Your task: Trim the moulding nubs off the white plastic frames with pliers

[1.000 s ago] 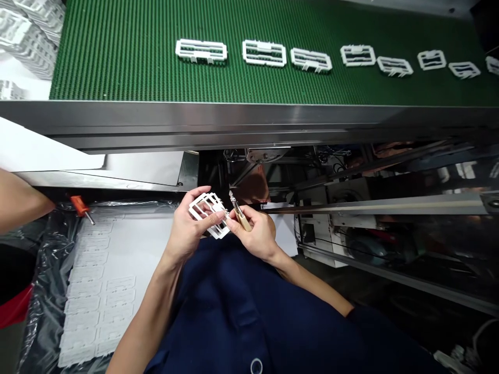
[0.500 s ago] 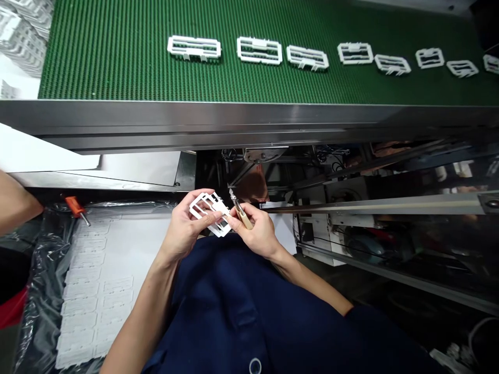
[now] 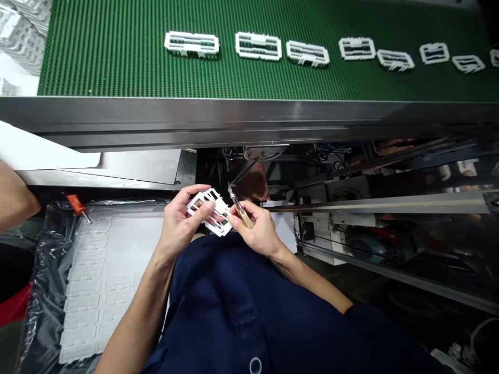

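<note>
Head view: two bare hands work close on a white plastic frame

Nearest is the wearer's navy garment (image 3: 234,306). Just beyond it, the left hand (image 3: 179,221) has a closed grip on a white frame (image 3: 221,206), thumb flat across the face and fingers behind. The frame is tilted, its openwork bars showing. The right hand (image 3: 259,228) wraps a tan-handled tool (image 3: 243,214), its slim metal tip pointing away from the body; the thumb meets the frame's right edge. Whether the tool itself touches the frame, I cannot tell.

Good handling, in my judgement: brace the frame firmly without bending its thin bars, rest the right thumb against the edge for control, use short, light strokes, and keep left fingers out of the tip's path.

To the left, pale frames (image 3: 81,301) lie in rows on a white sheet (image 3: 136,234), near an orange-handled tool (image 3: 76,203) and another person's arm (image 3: 15,200). Farthest, behind a metal rail (image 3: 234,122), more white frames (image 3: 257,38) line a green ribbed belt (image 3: 117,75).
</note>
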Demonstrator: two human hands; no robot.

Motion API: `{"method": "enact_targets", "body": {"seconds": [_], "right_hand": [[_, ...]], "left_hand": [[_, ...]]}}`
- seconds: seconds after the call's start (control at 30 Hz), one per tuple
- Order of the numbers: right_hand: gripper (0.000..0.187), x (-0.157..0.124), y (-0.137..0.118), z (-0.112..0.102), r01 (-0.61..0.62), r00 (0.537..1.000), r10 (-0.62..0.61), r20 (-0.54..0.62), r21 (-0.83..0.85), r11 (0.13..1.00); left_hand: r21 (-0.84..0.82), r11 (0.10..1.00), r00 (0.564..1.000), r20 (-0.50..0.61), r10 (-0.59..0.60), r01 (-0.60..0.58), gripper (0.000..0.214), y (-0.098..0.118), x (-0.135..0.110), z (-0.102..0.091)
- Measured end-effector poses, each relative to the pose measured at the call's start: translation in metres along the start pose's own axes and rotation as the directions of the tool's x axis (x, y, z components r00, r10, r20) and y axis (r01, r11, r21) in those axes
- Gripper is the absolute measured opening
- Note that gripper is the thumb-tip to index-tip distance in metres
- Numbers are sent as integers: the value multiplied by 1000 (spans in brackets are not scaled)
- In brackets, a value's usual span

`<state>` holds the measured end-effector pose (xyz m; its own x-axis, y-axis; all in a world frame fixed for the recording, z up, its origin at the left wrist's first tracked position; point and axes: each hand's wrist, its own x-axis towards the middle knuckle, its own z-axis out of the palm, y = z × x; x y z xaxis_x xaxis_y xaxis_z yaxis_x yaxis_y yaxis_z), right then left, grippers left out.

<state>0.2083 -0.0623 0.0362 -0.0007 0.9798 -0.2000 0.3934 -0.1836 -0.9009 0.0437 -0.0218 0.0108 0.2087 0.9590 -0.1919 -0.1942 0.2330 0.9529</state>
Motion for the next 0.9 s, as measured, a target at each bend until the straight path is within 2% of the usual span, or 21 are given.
{"method": "enact_targets", "body": {"seconds": [0.13, 0.27, 0.4, 0.6, 0.9], "right_hand": [[18, 1, -4, 1, 2, 1000, -2, -13, -27, 1000], [19, 3, -7, 0, 0, 1000, 0, -3, -11, 1000], [18, 4, -8, -1, 0, 1000, 0, 11, -13, 1000], [19, 4, -3, -1, 20, 1000, -20, 14, -46, 999], [20, 3, -1, -1, 53, 998, -51, 46, -59, 997]], "left_hand": [[3, 999, 999, 4, -40, 40, 41, 2, -3, 2], [-13, 1000, 1000, -11, -22, 22, 39, 1, -3, 1], [-55, 998, 999, 42, -6, 8, 36, -5, -2, -3], [-93, 994, 994, 98, -39, 49, 37, -8, -5, -7], [-124, 990, 995, 77, -62, 71, 43, -10, -11, -6]]}}
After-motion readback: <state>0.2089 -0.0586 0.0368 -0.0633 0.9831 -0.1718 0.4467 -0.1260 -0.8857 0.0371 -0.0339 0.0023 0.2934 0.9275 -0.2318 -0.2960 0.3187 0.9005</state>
